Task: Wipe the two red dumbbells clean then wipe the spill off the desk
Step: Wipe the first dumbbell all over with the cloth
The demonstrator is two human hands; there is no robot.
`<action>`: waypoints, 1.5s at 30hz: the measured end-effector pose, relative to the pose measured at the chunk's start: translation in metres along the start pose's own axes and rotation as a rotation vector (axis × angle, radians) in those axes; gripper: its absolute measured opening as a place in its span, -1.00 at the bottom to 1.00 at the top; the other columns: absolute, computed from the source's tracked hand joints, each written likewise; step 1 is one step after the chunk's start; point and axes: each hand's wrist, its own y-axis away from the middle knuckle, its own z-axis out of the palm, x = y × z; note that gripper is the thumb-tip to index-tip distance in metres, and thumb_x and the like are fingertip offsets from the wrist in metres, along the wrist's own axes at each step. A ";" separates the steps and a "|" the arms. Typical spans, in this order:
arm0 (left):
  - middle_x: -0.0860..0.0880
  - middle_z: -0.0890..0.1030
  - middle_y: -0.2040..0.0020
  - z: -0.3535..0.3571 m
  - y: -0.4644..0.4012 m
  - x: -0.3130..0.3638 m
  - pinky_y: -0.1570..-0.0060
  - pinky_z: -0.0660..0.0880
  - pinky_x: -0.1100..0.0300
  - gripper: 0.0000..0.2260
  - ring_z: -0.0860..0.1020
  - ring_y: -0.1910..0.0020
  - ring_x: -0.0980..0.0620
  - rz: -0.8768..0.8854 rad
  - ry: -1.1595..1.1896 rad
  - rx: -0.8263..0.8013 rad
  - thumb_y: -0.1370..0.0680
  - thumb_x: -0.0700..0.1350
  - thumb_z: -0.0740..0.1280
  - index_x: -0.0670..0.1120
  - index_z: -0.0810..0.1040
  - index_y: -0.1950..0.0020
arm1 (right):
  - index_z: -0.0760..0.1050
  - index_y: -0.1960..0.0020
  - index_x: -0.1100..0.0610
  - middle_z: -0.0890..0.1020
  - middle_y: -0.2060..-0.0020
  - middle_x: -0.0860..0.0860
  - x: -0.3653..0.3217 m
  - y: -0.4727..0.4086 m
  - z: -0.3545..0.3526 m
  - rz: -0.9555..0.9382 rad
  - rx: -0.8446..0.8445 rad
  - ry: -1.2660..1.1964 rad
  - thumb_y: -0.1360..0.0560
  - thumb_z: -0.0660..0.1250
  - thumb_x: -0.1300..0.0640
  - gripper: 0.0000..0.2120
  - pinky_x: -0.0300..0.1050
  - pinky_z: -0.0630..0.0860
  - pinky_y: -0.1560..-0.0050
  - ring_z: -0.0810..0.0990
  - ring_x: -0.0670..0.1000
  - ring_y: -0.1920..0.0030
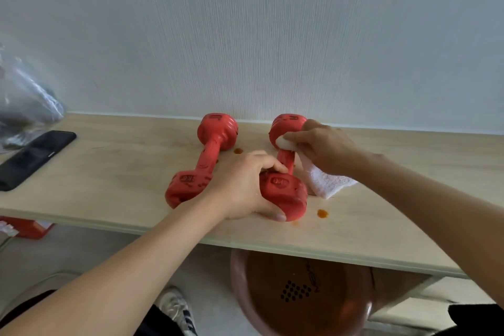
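Head view: two red dumbbells on table (109, 172), long axes running near edge to wall. Left hand (242, 185) gripping near head of right dumbbell (286, 169). Right hand (321, 144) pinching white cloth (324, 180) against its far head. Left dumbbell (204, 161) just beside, untouched. Orange spill spots (322, 213) near both.

Dumbbells (200, 161) on desk (109, 172) — phone (32, 158) left.
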 end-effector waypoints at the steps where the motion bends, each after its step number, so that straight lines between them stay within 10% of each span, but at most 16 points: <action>1: 0.27 0.48 0.06 0.000 -0.001 0.000 -0.15 0.47 0.09 -0.34 0.52 -0.02 0.19 0.004 0.001 -0.005 -0.04 0.03 0.66 0.11 0.58 -0.11 | 0.39 -0.34 -0.17 0.42 -0.01 -0.02 0.000 0.004 -0.005 -0.040 -0.038 0.002 -0.60 0.09 0.00 -0.66 0.00 0.40 0.04 0.50 0.14 -0.03; 20: 0.17 0.53 0.02 0.005 0.001 -0.007 -0.16 0.48 0.09 -0.35 0.54 -0.05 0.18 0.037 0.132 0.024 -0.06 -0.04 0.66 0.11 0.59 -0.12 | 0.50 -0.02 -0.15 0.28 0.10 -0.09 -0.030 0.017 -0.026 -0.211 -0.243 0.120 -0.53 0.17 0.14 -0.77 -0.11 0.34 0.22 0.36 -0.01 0.19; 28: 0.21 0.49 0.05 0.006 0.004 -0.008 -0.18 0.47 0.12 -0.36 0.51 -0.03 0.20 0.043 0.159 0.017 -0.09 -0.03 0.65 0.10 0.57 -0.14 | 0.43 -0.22 -0.32 0.32 -0.05 -0.06 -0.011 -0.019 -0.004 -0.013 -0.098 0.132 -0.55 0.22 -0.06 -0.72 -0.09 0.26 0.13 0.42 0.08 -0.14; 39: 0.21 0.51 0.07 0.009 0.008 -0.006 -0.09 0.50 0.14 -0.39 0.51 0.01 0.22 -0.066 0.150 0.116 -0.02 0.03 0.67 0.14 0.46 0.04 | 0.44 -0.27 -0.27 0.30 0.04 -0.13 -0.020 0.017 -0.027 -0.278 -0.317 -0.039 -0.56 0.19 0.16 -0.59 -0.23 0.31 0.09 0.38 -0.19 0.19; 45: 0.15 0.50 0.07 0.008 0.005 -0.003 -0.04 0.49 0.12 -0.43 0.51 0.05 0.14 -0.056 0.101 0.121 -0.01 0.04 0.66 0.10 0.48 0.09 | 0.45 -0.19 -0.30 0.32 -0.07 -0.10 -0.017 -0.012 -0.012 -0.063 -0.129 0.175 -0.54 0.24 0.01 -0.72 -0.08 0.28 0.16 0.43 0.08 -0.11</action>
